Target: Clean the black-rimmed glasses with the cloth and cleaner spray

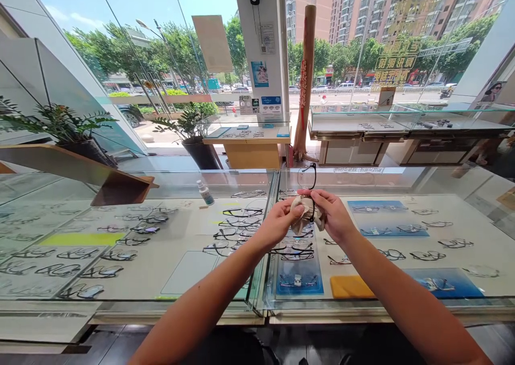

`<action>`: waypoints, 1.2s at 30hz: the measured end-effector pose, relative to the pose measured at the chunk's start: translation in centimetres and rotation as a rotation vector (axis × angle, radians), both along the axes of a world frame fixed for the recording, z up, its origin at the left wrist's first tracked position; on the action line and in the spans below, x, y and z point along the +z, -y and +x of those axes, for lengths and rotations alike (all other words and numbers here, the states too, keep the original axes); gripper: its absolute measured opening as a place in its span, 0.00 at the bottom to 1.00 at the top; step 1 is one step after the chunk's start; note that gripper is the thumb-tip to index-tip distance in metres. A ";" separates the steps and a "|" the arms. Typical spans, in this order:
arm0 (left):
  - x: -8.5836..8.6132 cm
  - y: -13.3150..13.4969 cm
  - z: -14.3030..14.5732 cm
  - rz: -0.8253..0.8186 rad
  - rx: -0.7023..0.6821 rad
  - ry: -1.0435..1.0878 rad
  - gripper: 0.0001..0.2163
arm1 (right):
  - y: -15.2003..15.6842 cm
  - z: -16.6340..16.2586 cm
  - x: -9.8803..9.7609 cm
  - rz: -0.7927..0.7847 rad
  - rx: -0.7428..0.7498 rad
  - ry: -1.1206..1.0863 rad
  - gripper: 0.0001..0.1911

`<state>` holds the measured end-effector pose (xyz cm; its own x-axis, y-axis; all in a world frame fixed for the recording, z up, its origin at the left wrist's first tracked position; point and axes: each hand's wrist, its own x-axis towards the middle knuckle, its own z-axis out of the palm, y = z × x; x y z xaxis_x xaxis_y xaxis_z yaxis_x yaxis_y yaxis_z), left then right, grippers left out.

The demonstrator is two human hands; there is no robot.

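Note:
Both hands meet above the glass display counter [257, 236], working on a dark-framed pair of eyeglasses [315, 177] turned upright. One lens rim stands clear above the fingers; the lower part is wrapped in a pale crumpled cloth [298, 224]. My left hand [281, 220] is closed, pinching the cloth around the lower lens. My right hand [330, 212] grips the frame near its middle, with some cloth bunched under its fingers. The temples are hard to make out behind the hands.
Several rows of eyeglasses [241, 213] lie inside the counter. A small white bottle [205, 192] stands left of the hands. An orange-yellow case [351, 287] lies near the front edge. At left juts a brown wooden board [120, 180]; potted plants [195, 124] and a wooden post [306, 75] stand beyond.

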<state>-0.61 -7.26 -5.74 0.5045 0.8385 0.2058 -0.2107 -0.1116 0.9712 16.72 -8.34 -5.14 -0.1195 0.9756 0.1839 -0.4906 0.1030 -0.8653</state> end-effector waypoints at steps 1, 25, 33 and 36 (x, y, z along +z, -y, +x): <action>0.1 0.0 -0.1 -0.003 -0.005 -0.005 0.26 | -0.1 0.0 0.0 -0.005 -0.002 -0.012 0.20; 0.5 0.0 -0.1 0.014 -0.039 -0.038 0.27 | -0.3 -0.1 -0.2 -0.108 0.017 -0.135 0.19; 0.1 0.4 1.1 0.133 0.277 -0.035 0.24 | 0.5 -1.4 -0.6 -0.075 -0.001 -0.106 0.19; 0.3 0.5 1.0 0.165 0.279 -0.038 0.26 | 0.5 -1.2 -0.4 -0.046 -0.014 -0.088 0.19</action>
